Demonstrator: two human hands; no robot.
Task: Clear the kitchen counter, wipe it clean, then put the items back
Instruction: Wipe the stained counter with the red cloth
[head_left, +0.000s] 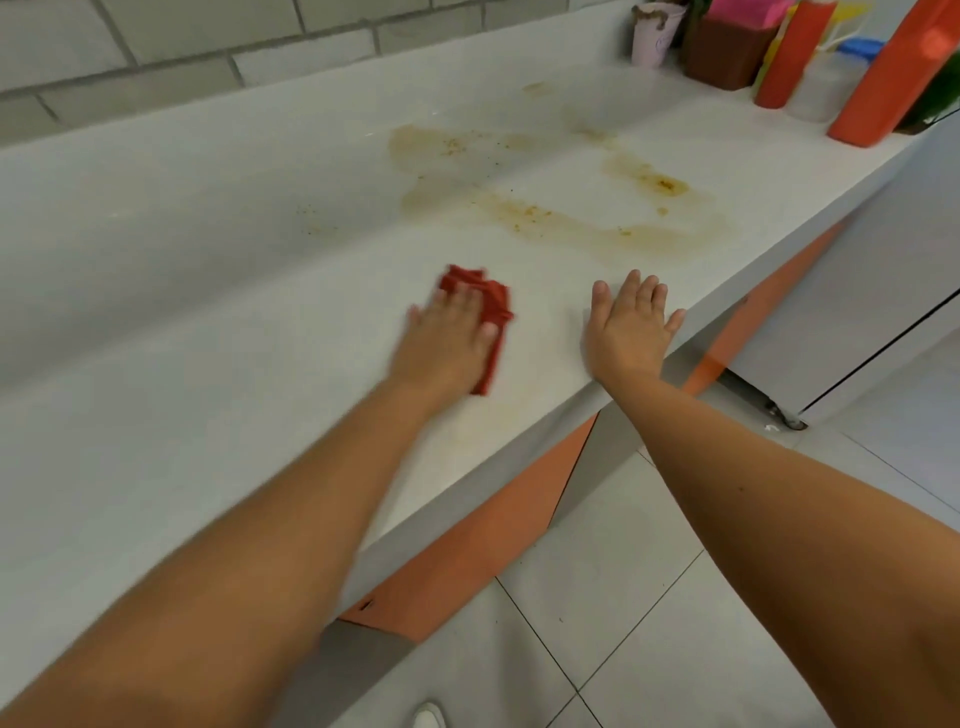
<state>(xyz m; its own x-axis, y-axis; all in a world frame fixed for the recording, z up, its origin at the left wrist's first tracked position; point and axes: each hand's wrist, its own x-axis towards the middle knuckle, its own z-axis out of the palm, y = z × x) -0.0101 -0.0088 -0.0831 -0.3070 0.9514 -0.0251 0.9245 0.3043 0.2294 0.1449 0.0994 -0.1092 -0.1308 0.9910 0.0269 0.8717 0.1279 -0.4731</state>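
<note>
left hand (447, 338): flat, palm down on the red cloth (491, 299), fingers straight and pressing it to the counter; slightly blurred
red cloth: bunched, on the counter (208, 415) near mid-view; sticks out from under the hand at 12–3 o'clock
right hand (631, 327): at 3 o'clock of the cloth, apart from it; fingers spread, palm flat on the counter by the front edge, holding nothing
stains (571, 208): yellow-brown smears with orange specks, 12–2 o'clock of both hands
cleared items: bunched at the far end, 1 o'clock: pink cup (653, 36), brown box (724, 52), two orange bottles (792, 57), clear bottle with blue cap (826, 88)
cabinet fronts (467, 545): orange and grey, under the edge
floor (649, 623): pale tiles, 5 o'clock
</note>
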